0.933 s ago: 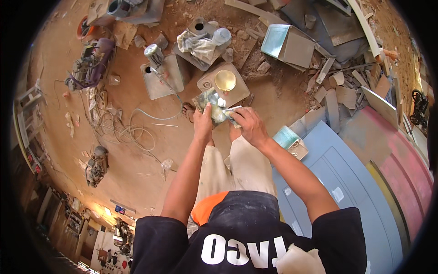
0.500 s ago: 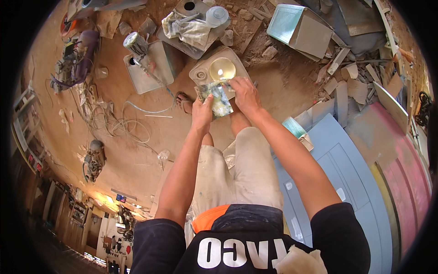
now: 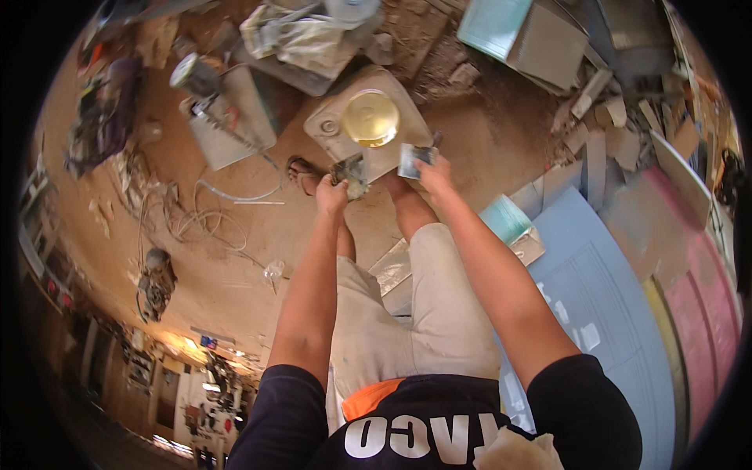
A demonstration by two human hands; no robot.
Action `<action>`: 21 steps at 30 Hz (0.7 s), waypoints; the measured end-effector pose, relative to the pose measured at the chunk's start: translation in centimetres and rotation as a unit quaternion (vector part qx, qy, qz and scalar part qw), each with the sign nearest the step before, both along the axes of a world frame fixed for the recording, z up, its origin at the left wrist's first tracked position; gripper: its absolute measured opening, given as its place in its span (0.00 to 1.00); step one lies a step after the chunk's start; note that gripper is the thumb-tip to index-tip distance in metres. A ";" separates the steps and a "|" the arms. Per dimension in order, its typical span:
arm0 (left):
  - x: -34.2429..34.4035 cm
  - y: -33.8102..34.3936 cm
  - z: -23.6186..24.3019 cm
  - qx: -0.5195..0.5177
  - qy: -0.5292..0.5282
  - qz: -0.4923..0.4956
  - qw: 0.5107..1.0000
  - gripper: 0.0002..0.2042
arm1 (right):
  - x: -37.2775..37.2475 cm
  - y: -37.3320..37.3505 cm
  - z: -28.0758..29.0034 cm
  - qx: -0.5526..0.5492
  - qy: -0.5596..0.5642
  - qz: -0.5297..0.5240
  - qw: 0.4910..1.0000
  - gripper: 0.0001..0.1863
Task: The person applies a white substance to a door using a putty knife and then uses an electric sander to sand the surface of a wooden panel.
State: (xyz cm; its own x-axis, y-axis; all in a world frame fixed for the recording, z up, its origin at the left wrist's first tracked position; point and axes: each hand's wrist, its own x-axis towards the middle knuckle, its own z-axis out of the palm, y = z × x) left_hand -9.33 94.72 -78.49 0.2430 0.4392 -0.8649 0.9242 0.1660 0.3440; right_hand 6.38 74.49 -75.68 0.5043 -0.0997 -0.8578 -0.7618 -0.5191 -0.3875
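Note:
My left hand [image 3: 332,193] grips a mottled, paint-stained flat piece [image 3: 350,173] in front of my legs. A short way to its right, my right hand [image 3: 435,175] grips a small square piece, pale silvery with a dark part, perhaps a spreader blade [image 3: 411,162]. Just beyond both hands stands a tan jerrycan [image 3: 325,122] bearing a round container of pale yellow liquid [image 3: 368,111]. My feet in sandals show under and beside the hands.
Cans [image 3: 223,141] with a spray tool [image 3: 196,78], a rag [image 3: 290,39] and a compressor [image 3: 106,110] lie ahead and left. Coiled hoses [image 3: 204,219] cross the dirt floor. Scrap boards [image 3: 607,145], a cardboard box [image 3: 548,51] and leaning blue [image 3: 580,282] and pink panels [image 3: 689,266] fill the right.
My hands have drawn apart, each with its own piece; the right has moved right and down from near the yellow container. The view has shifted, so the container sits higher and further left.

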 end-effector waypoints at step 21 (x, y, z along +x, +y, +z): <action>-5.1 7.8 24.3 -0.008 -0.093 -0.547 0.832 0.16 | -27.4 -17.0 17.9 -0.182 -0.116 -0.212 0.953 0.16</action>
